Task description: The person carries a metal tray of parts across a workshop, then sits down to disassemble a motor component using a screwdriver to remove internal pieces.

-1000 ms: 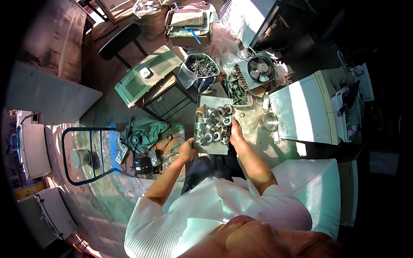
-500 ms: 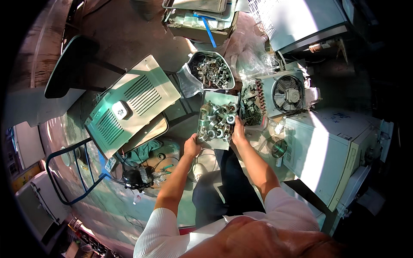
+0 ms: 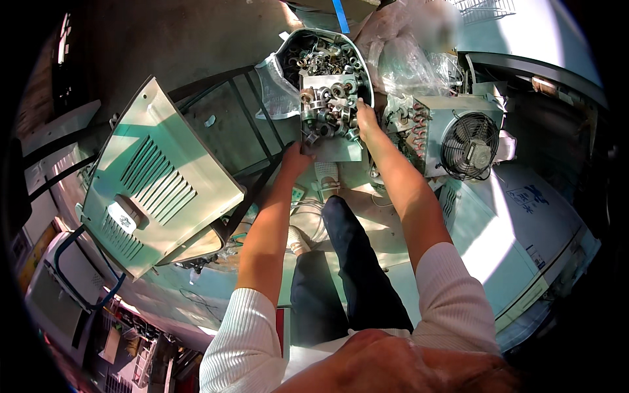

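- The tray (image 3: 337,150) is flat, grey and has four sides. It is held up at its left and right sides.
- Its near end is bare. Its far end looks to be over the near part of the bin.
- The metal bits (image 3: 325,116) sit in a messy heap on the tray. They are chunky, round and mostly shiny silver. One at the left looks brown.

Slotted panel (image 3: 164,183); caged fan (image 3: 469,146)
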A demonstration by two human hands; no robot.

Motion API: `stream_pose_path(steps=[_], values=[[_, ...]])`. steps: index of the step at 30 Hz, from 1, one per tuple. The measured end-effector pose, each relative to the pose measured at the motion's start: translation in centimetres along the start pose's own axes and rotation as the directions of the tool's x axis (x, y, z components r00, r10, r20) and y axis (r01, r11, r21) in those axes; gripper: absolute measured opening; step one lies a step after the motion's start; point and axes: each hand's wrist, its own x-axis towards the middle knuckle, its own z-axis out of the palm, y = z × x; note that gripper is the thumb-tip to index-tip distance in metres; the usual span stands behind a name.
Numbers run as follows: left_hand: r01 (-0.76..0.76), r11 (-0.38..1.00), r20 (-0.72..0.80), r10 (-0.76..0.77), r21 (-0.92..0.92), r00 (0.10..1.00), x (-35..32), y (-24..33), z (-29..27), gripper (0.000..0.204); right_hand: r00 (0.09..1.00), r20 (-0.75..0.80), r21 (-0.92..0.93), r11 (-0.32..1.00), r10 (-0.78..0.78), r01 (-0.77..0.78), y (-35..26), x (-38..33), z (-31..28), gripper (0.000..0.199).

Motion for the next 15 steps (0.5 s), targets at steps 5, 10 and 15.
stream_pose_path(steps=[5,10,15], values=[[0.324,0.811,0.371,-0.144,-0.486,0.917,1.8,1.3,-1.6,0.039,0.971,-0.188,-0.224,0.956,0.149,-0.19,-0.8,4.7,1.5,0.057],[0.451,0.624,0.441,-0.185,-0.638,0.878,0.7,4.2,-3.4,0.037,0.99,-0.087,-0.117,0.985,0.116,-0.125,3.4,9.9,-2.0,0.042],[0.433,0.608,0.46,-0.124,-0.665,0.879,0.8,4.3,-4.2,0.032,0.996,0.037,0.027,0.997,0.076,-0.077,-3.2,2.1,-1.0,0.036]])
